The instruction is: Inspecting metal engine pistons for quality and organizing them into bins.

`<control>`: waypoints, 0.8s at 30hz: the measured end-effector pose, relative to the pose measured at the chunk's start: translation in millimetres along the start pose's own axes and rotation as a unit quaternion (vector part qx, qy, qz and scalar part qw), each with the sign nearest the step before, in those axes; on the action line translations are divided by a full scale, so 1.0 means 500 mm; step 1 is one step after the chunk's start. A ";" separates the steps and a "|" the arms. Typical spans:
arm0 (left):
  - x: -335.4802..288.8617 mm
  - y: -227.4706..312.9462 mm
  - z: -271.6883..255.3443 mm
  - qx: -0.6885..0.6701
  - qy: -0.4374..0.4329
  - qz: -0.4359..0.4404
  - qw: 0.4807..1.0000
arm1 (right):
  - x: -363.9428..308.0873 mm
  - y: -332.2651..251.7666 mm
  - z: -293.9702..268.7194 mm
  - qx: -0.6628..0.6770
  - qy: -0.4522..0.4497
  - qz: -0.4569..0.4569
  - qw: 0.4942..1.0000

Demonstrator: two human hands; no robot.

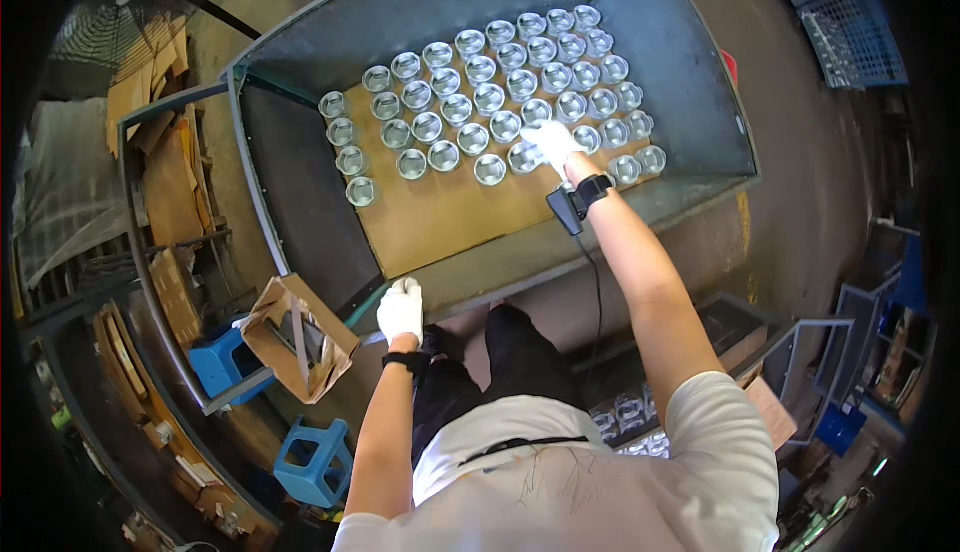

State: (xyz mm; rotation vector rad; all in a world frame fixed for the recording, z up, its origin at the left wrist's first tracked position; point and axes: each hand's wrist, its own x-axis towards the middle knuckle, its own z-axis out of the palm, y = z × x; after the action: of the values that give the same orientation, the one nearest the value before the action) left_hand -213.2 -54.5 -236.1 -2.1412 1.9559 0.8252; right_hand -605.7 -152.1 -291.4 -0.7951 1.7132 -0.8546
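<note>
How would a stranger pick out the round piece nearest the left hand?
Find the big grey metal bin with a brown sheet on its floor. Along the sheet's left edge, four round shiny pieces form a line, a gap away from the rest. The wanted piece sits at that line's near end, closest of all to the gloved left hand.

The person wears a white short-sleeved shirt (620, 502) marked with thin dark lines and black trousers (530, 357). White gloves (402, 302) cover left hand (400, 314) and right hand (549, 144). Black straps (592, 190) ring both wrists; the right has a black box (566, 211) with a thin cable (599, 297).
</note>
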 end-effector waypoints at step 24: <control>0.023 0.042 0.016 0.010 0.063 -0.059 0.996 | 0.260 0.408 0.326 -0.720 -0.054 -0.029 0.692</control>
State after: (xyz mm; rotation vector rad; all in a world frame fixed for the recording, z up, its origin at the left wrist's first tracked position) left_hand -235.6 -64.4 -242.7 -2.3239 1.8639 0.6639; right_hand -505.9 -179.4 -564.0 -1.8301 2.0494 0.7773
